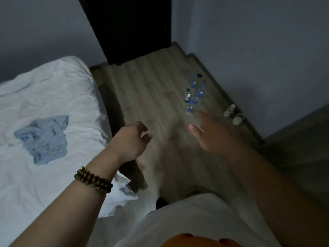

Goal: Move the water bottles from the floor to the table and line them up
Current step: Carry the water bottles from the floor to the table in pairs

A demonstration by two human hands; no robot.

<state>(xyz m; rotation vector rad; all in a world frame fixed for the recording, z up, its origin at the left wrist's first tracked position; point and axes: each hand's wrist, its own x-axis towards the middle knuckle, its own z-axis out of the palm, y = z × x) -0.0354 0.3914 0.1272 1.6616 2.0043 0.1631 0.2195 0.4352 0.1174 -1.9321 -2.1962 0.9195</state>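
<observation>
The water bottles (195,94) stand upright on the floor (151,97), in a tight cluster near the wall on the right side. They are of clear plastic. Four have blue caps and blue labels, and the green-capped bottle (187,95) has a white label. They look small here and the print on the labels cannot be read. A little apart, close to the wall, stand a red-labelled bottle (229,110) and a clear cup (238,119); what the cup holds is hard to tell. The floor is of pale planks with a wood pattern.

Both hands are above the floor and hold nothing. The left hand (130,141) has loosely curled fingers. The right hand (211,134) has its fingers spread toward the cluster and is blurred. A bracelet (93,180) of round brown beads is on the left wrist. At the left is a bed (44,86) with a wrinkled white sheet, and a crumpled light blue cloth (43,138) lies on it.
</observation>
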